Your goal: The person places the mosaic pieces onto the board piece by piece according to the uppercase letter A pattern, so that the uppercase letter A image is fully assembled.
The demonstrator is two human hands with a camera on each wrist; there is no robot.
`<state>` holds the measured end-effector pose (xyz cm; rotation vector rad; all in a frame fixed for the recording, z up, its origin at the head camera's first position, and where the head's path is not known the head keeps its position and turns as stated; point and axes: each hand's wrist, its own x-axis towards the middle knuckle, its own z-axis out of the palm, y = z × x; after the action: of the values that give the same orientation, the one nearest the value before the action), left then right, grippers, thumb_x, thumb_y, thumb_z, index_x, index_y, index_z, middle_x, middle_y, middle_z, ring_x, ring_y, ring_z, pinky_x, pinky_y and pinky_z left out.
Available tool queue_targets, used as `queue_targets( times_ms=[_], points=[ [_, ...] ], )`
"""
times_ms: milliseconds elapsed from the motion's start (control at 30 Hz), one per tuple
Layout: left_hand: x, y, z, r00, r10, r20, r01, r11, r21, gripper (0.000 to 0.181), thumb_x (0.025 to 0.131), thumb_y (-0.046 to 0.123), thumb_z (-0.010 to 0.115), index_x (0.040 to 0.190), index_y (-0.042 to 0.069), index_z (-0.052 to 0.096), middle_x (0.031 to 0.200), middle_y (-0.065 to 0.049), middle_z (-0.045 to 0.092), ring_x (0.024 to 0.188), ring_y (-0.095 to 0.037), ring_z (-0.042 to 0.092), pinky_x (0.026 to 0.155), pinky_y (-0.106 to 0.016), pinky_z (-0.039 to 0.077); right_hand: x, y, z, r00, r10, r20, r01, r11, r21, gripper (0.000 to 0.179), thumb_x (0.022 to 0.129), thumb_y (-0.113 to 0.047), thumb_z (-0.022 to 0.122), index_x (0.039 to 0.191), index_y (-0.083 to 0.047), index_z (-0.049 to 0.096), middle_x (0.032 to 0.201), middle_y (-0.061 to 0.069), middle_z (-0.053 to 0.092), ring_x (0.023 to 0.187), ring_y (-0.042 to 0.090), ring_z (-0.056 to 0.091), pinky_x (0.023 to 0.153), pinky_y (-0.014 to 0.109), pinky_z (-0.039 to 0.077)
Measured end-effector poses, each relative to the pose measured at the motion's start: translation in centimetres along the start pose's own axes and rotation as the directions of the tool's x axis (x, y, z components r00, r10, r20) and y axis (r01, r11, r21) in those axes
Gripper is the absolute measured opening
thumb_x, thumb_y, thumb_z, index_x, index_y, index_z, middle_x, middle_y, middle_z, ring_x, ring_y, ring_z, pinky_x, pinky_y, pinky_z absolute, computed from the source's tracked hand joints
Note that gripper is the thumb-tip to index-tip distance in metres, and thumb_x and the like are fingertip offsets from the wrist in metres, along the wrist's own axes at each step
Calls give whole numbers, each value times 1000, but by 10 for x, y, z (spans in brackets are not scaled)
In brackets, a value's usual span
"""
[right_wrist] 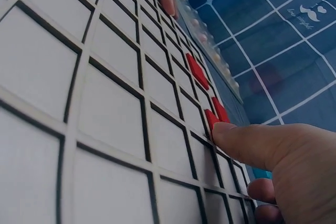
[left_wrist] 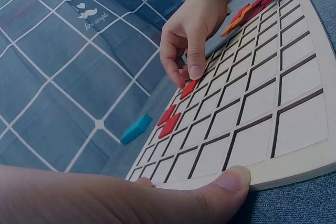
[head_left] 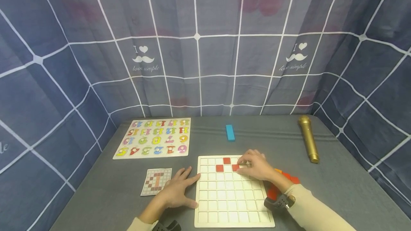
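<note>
Beside right hand (head_left: 255, 165), red tile (head_left: 235, 168) on gridded board (head_left: 227, 195).

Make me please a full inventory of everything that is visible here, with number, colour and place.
Grid board: one, cream, middle of the table
Red tiles: three seen, red, in cells near the board's far edge
Loose tiles: count unclear, red and orange, right of the board
Pattern card: one, white with reddish squares, beside the left hand
Number puzzle: one, white with multicoloured numbers, far left
Block: one, blue, beyond the board
Microphone: one, gold, far right
Table: one, grey, below everything
Curtain: blue-grey with white lines, behind and at the sides
Sleeves: two, cream, bottom
Wrist devices: two, black, one per wrist
Left hand: one, at the board's left edge
Right hand: one, over the board's far right
</note>
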<state>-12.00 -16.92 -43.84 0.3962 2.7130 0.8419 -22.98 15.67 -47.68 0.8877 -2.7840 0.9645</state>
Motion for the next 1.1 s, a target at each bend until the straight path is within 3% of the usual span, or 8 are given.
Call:
queue_targets(
  times_ms=[100,367,667,767,867,1100],
  points=[
    [0,-1,0,1000,-6,-2,6,1000,1,95,65,37,89,148,16,46,162,-22,24,148,-51,16,101,-84,18,-3,7,-7,1000,-15,-28,15,1000,1,21,79,-35,79,96,-24,73,94,-10,61,90,9,45,79,33,25],
    [0,-3,-1,1000,-14,-28,15,1000,11,101,62,38,90,149,14,44,161,-21,26,148,-49,19,102,-83,20,-22,30,-30,994,67,-89,-70,997,-33,20,81,-36,78,96,-23,73,98,-7,64,99,19,51,82,40,29],
    [4,-4,2,1000,-8,-13,9,1000,6,100,62,38,89,148,13,45,161,-23,25,147,-52,17,100,-85,18,-50,45,-60,981,119,-151,-137,984,-112,21,81,-36,79,96,-21,75,100,-1,68,101,26,58,84,53,39],
    [4,-4,1,1000,-6,-8,6,1000,6,100,62,38,89,148,13,45,162,-23,24,148,-52,17,100,-85,17,-61,49,-76,976,152,-157,-169,981,-96,24,83,-33,78,99,-16,75,101,2,68,98,26,60,83,50,46],
    [3,-4,0,1000,-7,-6,7,1000,5,100,63,38,89,148,12,44,162,-23,24,148,-52,16,100,-85,17,-71,54,-89,968,187,-165,-202,976,-80,26,84,-31,77,101,-12,75,101,4,67,93,21,62,77,38,52],
    [3,-5,0,1000,-1,-2,1,1000,-1,99,63,38,88,148,12,44,162,-23,23,147,-52,16,100,-85,17,-94,65,-99,962,227,-150,-244,963,-114,25,80,-32,80,98,-16,76,95,0,67,84,2,57,69,26,48]
  ],
)
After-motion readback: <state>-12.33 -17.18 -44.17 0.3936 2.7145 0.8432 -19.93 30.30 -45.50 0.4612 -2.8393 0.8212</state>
